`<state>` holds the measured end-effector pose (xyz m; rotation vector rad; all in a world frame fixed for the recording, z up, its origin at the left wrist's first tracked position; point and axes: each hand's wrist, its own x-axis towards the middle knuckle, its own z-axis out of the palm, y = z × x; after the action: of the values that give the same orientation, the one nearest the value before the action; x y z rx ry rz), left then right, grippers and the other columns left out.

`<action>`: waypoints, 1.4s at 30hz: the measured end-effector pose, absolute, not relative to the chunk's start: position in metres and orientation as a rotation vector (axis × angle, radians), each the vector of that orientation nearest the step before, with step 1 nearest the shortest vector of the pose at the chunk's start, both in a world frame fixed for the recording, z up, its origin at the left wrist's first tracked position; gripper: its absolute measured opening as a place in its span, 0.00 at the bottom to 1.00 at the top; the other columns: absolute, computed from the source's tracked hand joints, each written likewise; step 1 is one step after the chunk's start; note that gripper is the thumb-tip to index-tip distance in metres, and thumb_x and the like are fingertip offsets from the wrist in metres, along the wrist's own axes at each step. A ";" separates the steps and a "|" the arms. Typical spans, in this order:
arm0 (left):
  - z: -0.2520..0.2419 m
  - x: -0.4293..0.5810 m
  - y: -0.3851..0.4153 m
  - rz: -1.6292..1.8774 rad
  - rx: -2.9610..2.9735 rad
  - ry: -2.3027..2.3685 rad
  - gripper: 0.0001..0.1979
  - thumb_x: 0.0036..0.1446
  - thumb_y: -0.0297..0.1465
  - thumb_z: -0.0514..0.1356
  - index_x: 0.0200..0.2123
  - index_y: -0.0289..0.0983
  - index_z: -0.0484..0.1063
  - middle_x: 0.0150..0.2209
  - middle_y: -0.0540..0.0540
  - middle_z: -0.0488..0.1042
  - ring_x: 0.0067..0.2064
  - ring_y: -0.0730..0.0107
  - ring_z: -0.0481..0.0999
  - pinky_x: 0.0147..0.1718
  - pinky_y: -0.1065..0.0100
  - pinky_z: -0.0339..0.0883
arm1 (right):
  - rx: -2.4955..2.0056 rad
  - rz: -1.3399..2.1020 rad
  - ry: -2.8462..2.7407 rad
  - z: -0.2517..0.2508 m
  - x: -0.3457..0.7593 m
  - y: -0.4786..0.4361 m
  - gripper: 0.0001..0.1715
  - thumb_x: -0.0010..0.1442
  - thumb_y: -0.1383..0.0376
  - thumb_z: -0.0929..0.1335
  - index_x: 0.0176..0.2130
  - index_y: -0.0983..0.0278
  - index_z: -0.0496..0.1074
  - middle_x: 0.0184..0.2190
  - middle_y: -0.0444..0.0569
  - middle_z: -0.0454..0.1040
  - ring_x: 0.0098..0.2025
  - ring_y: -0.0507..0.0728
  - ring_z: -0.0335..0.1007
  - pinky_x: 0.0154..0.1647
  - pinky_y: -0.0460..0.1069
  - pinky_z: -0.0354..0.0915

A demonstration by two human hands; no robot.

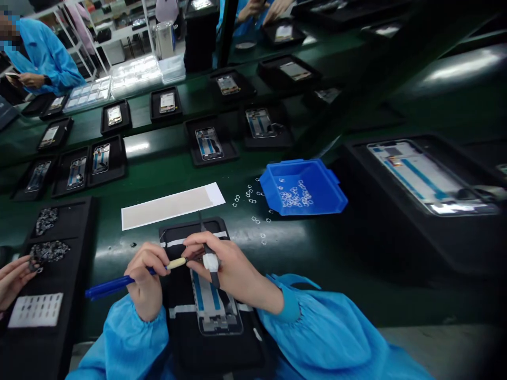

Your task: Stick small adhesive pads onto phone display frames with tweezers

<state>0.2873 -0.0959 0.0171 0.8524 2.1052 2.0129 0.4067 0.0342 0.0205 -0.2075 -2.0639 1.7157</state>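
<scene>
My left hand (147,277) is closed round a blue pen-like tool (109,286) with a pale yellow tip, which points right. That tip meets the fingertips of my right hand (227,266), which also holds dark tweezers (214,277) wrapped in white at the middle. Whatever small part is between the fingertips is too small to make out. Below both hands, a phone frame (217,315) with blue strips lies in a black tray (180,351) with white tape strips. My right wrist partly covers the frame.
Behind the hands lies a pale strip sheet (166,207). A blue bin (304,184) of small white rings stands to the right, with rings scattered beside it. Black trays (114,117) with phone frames fill the back; another person's hand (13,282) is at left.
</scene>
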 end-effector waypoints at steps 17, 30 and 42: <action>0.027 0.297 -0.100 1.808 1.563 2.208 0.08 0.59 0.20 0.59 0.38 0.38 0.69 0.37 0.49 0.76 0.41 0.71 0.78 0.42 0.69 0.74 | -0.571 1.815 -1.535 0.019 0.404 0.026 0.17 0.56 0.67 0.73 0.43 0.59 0.67 0.35 0.45 0.79 0.38 0.54 0.79 0.42 0.50 0.75; 0.018 0.294 -0.097 1.922 1.616 2.199 0.10 0.54 0.18 0.64 0.37 0.37 0.73 0.36 0.49 0.80 0.39 0.69 0.80 0.40 0.66 0.75 | -0.588 1.749 -1.585 0.015 0.403 0.025 0.15 0.58 0.67 0.71 0.45 0.59 0.66 0.35 0.45 0.79 0.37 0.54 0.79 0.42 0.50 0.75; 0.018 0.298 -0.092 1.971 1.279 2.166 0.04 0.57 0.25 0.64 0.33 0.38 0.72 0.31 0.49 0.79 0.34 0.67 0.81 0.35 0.64 0.77 | -0.619 1.634 -1.642 0.015 0.404 0.029 0.17 0.56 0.69 0.68 0.46 0.58 0.64 0.32 0.43 0.76 0.32 0.53 0.75 0.37 0.49 0.72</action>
<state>0.2984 -0.0917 0.0181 1.2788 2.1660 1.9710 0.4040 0.0290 0.0150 -0.6185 -1.6421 1.6337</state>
